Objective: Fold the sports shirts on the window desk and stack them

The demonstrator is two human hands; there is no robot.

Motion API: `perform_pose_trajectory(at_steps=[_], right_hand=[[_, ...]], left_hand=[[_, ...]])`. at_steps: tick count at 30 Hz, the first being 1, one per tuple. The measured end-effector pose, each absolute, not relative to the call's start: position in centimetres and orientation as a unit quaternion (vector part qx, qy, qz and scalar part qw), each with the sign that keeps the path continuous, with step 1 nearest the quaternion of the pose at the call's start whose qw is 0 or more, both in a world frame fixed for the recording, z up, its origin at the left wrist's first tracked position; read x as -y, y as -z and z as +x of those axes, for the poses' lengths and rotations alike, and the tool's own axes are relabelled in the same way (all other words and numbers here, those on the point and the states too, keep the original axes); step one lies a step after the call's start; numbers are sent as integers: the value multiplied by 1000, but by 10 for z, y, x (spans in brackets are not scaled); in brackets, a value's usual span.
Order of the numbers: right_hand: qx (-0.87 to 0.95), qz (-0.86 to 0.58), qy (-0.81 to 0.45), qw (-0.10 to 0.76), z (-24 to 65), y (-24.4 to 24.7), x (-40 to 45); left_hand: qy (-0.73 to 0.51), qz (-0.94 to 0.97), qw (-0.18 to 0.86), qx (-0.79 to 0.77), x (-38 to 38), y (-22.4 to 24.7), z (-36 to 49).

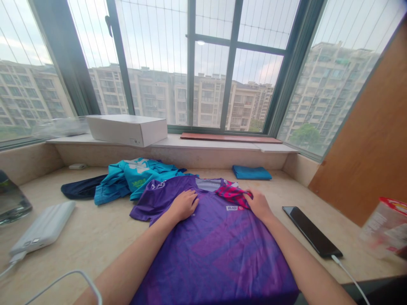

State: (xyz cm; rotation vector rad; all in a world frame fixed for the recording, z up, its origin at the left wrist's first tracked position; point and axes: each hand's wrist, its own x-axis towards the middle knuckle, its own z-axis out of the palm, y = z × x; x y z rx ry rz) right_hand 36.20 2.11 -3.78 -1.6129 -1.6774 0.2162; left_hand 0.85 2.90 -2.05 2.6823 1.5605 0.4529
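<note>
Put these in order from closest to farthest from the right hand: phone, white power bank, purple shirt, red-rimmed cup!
From the right hand, in the head view:
1. Purple shirt: touching the hand.
2. Phone: on its right.
3. Red-rimmed cup: farther right, past the phone.
4. White power bank: away at the left side.

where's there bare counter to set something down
Bare counter shows between the power bank and the purple shirt, and between the folded blue cloth and the phone. It's crowded at back left, around the bunched turquoise clothing and dark cloth.
</note>
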Motion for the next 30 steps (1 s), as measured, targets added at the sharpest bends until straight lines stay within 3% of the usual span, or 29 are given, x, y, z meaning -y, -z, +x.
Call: perform_pose_trajectory(at_steps=[4,12,16,18,20,23,25,30], right_hand=[[432,-679,-131,580,392,40,-29],[315,-663,-192,651,412,48,-36],[342,-644,-112,675,401,36,-28],[471,-593,-51,650,389,28,-20],[649,-518,-48,556,373,23,-10],[816,-433,-140,357,351,20,5],[844,-415,-194,281,341,19,11],[804,-437,-250,317,337,22,10]], left_hand=[[-147,854,0,-498,-28,20,8],[-134,858,-11,-496,-31,21,9],[-138,857,-7,-496,-31,21,8],[-143,856,-5,-497,-30,20,8],[-145,856,-3,-497,-30,20,8],[-146,857,-1,-494,-30,21,8],[-147,857,0,-494,-30,21,7],[-150,859,8,-490,-32,21,7]])
